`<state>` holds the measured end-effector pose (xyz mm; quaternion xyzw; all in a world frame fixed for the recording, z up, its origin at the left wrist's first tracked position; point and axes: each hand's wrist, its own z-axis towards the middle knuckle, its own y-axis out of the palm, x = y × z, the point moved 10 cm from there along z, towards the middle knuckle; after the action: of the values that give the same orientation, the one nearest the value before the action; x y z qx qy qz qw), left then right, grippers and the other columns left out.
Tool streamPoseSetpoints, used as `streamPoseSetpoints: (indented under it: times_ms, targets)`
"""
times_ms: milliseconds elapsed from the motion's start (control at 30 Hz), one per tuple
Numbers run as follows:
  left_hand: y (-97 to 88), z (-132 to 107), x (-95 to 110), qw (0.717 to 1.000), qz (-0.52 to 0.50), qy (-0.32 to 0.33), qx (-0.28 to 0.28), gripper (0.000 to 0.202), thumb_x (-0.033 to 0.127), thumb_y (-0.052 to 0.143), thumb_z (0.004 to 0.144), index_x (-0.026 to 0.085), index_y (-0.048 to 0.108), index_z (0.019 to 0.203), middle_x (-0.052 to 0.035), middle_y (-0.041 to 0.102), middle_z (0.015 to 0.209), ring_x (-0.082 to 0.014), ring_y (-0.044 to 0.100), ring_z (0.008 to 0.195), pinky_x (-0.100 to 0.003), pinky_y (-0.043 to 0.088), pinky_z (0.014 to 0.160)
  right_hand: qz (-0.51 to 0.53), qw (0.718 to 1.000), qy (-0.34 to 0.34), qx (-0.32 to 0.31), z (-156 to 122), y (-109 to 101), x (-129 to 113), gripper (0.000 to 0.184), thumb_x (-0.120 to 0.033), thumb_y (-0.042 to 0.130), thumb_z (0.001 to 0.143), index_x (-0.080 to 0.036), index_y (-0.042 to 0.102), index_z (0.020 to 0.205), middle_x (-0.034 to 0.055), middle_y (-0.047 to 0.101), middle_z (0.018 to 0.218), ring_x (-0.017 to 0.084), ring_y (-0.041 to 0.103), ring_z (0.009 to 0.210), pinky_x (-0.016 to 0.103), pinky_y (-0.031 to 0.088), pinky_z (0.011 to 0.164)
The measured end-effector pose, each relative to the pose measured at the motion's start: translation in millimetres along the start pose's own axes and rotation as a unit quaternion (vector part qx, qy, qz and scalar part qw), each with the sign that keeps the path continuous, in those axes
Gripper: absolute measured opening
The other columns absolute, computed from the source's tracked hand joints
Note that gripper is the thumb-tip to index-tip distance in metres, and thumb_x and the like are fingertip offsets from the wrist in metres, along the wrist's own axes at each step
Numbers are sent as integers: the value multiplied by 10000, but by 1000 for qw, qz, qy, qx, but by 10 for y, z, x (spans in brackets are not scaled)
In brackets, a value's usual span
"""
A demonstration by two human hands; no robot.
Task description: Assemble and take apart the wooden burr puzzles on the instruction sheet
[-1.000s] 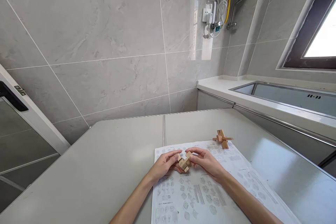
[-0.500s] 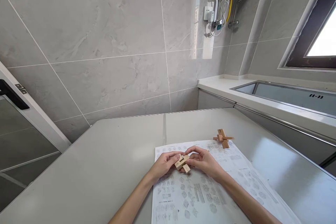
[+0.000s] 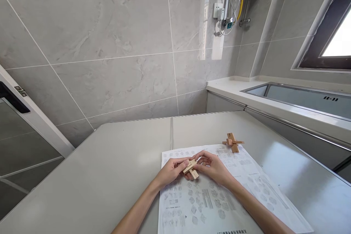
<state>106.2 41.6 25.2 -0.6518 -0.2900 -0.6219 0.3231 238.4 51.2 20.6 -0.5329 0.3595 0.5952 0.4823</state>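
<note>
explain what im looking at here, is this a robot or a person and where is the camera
No robot here: these are a person's two bare hands, filmed by a camera worn on their head that looks forward and down. The left hand and right hand together hold a small wooden puzzle of crossed sticks over a printed sheet of diagrams. The sheet lies on a grey table. A second wooden puzzle stands untouched by the sheet's far corner. A steel sink is on the right.

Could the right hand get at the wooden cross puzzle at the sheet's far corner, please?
Probably yes: only bare instruction sheet lies between the right hand and the wooden cross puzzle, though it and the left hand are both gripping wooden puzzle pieces.
</note>
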Motion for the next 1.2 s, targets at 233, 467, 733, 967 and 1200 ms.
streamPoseSetpoints:
  times_ms: [233,467,733,967,1200]
  targets:
    - [35,8,26,1000,0,4,-7,550,548,641,999,178,693,1403,-114,779,926,-226,710,796,-335,551,771,1,1000,-10,1,-4,-7,34,284,-478,817,866,-239,719,981,65,775,1140,215,728,869,350,574,766]
    - [-89,9,-89,998,-20,-14,57,571,552,709,955,172,659,1379,-74,750,880,-190,691,711,-320,532,726,-35,999,7,12,0,-30,27,372,-531,753,891,-246,684,1119,75,746,1158,217,713,872,357,587,763]
    - [-418,-2,-203,982,-73,-16,172,478,574,758,904,163,651,1122,-49,735,825,-183,668,721,-321,518,742,-210,974,-41,71,9,-131,67,223,-433,608,978,-253,675,1090,72,728,1100,260,673,984,421,548,881]
    - [-548,-30,-271,970,-106,-20,217,511,557,796,879,166,659,1176,-53,728,884,-162,623,756,-323,490,783,-246,967,-62,33,-27,-17,99,154,-397,694,942,-276,687,1035,81,699,1107,319,623,1125,489,507,989]
    - [-534,-22,-233,970,-100,-21,219,527,569,792,877,164,705,1201,-67,762,902,-159,618,745,-308,488,769,-276,959,-65,-2,-43,48,78,91,-337,645,982,-277,702,1021,84,679,1116,312,622,1115,477,515,974]
